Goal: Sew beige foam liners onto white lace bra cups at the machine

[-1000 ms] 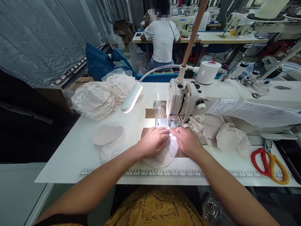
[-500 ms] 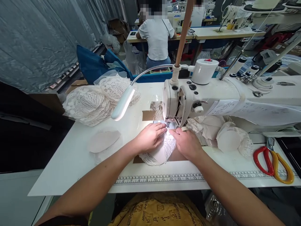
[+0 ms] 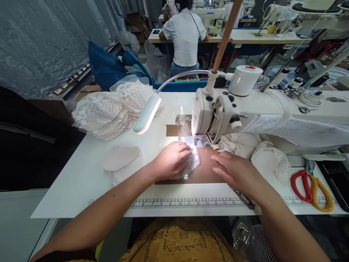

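My left hand (image 3: 174, 160) is closed on a small white lace piece (image 3: 193, 160), holding it down just in front of the sewing machine's needle area (image 3: 200, 141). Much of the lace is hidden under that hand. To the right, my right hand (image 3: 237, 171) hovers at or just over the brown tape-covered patch (image 3: 207, 171) with its fingers stretched out and apart from the lace. Partly beneath the right palm shows a slim dark tool, perhaps thread snips (image 3: 245, 200), near the printed ruler strip (image 3: 185, 203).
A heap of white lace pieces (image 3: 106, 114) lies at the left, with a pale oval pad (image 3: 121, 158) nearer. More lace cups (image 3: 268, 160) sit under the machine arm (image 3: 245, 109). Red-and-yellow scissors (image 3: 311, 189) rest at right. A lamp (image 3: 147, 113) overhangs. Ahead sits a co-worker (image 3: 187, 40).
My right hand has let go of the fabric and moved right, its fingers opening out. The lace is now mostly under my left hand. The view has shifted slightly.
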### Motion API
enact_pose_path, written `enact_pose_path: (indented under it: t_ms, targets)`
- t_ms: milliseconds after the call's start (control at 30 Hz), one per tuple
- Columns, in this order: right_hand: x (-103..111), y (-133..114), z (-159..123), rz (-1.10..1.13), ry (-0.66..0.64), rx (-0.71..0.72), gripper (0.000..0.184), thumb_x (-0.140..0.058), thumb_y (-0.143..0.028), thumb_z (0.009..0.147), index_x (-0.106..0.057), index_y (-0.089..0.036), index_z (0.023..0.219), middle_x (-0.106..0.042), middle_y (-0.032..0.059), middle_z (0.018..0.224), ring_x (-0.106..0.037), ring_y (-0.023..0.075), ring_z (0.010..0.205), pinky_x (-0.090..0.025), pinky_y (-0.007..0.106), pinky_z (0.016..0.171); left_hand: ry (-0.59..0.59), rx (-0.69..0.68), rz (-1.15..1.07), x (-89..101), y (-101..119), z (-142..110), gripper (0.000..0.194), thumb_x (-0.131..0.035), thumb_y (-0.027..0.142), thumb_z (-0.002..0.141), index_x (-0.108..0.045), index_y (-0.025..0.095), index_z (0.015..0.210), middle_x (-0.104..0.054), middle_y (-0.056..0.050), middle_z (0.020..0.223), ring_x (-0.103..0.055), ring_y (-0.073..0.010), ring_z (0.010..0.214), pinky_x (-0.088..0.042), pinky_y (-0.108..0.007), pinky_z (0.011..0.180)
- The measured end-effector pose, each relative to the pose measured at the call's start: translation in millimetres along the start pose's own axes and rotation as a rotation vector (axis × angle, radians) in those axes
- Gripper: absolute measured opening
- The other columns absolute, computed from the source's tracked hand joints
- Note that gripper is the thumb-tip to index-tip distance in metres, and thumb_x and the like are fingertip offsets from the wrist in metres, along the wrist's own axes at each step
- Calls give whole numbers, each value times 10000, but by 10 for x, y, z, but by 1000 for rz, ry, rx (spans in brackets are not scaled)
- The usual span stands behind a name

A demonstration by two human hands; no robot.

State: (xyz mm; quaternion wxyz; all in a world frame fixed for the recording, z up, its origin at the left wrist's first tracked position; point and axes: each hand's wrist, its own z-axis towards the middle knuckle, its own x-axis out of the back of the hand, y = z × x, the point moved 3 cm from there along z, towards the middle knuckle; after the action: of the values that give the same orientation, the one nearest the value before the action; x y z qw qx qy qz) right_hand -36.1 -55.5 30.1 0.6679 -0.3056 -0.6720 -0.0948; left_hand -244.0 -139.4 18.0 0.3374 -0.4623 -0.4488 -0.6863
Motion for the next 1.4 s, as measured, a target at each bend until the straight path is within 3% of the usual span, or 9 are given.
enact_pose_path:
  t_ms: [133,267,400,533,667,800,1033,1400]
  targets:
    - [-106,106,-341,-32,-54,33,295,-515,-206,884,-608,-222,1163,-624,55,936,-589,177,720,-407,275,577,28,65,43,-94,78,-1,214,-490,267,915,-657,138,875,-637,-102,875,-583,-225,827,-465,-361,738]
    - [-277,270,-521,-97,123,-23,352,-407,-159,907,-604,-174,1198,-619,108,974,-606,226,835,-470,322,658,112,100,48,-205,20,-6,291,-418,198,919,-584,154,685,-579,-67,721,-527,-184,685,-404,-322,641]
    - [-290,176,-483,-85,229,-8,330,-411,-179,925,-606,-151,1191,-624,129,1024,-585,244,913,-473,353,746,135,114,-76,-209,-29,-41,200,-442,194,891,-575,158,746,-597,-62,748,-540,-188,713,-429,-325,682]
    - [-335,-168,-217,-35,136,61,361,-387,-128,925,-583,-172,1225,-624,100,1036,-554,197,850,-428,295,698,120,123,-124,-171,-37,-67,182,-428,198,908,-563,156,793,-610,-67,800,-548,-191,755,-442,-334,728]
    - [-458,-389,19,-142,93,72,445,-407,-4,821,-618,-202,1160,-584,61,879,-476,182,752,-303,269,576,98,82,-105,-156,-22,-88,138,-462,177,894,-586,148,842,-616,-73,840,-556,-194,799,-440,-329,755]
    - [-556,-384,37,-185,162,68,476,-419,45,750,-651,-207,1080,-556,55,844,-418,179,714,-257,279,566,81,-25,18,-159,26,-112,224,-455,123,890,-660,173,965,-619,-78,884,-542,-201,847,-416,-347,801]
    - [-606,-339,-26,-194,226,109,521,-434,32,758,-628,-194,1185,-578,70,895,-412,193,733,-295,295,617,15,-110,173,-221,50,-122,289,-466,195,949,-662,272,1147,-562,-51,819,-459,-186,770,-361,-366,809]
    - [-598,-327,-41,-128,270,129,476,-422,20,778,-662,-177,1140,-609,78,909,-439,193,730,-337,297,630,-9,-135,258,-234,68,-132,321,-442,189,947,-615,236,1213,-554,-63,820,-459,-198,771,-345,-409,811]
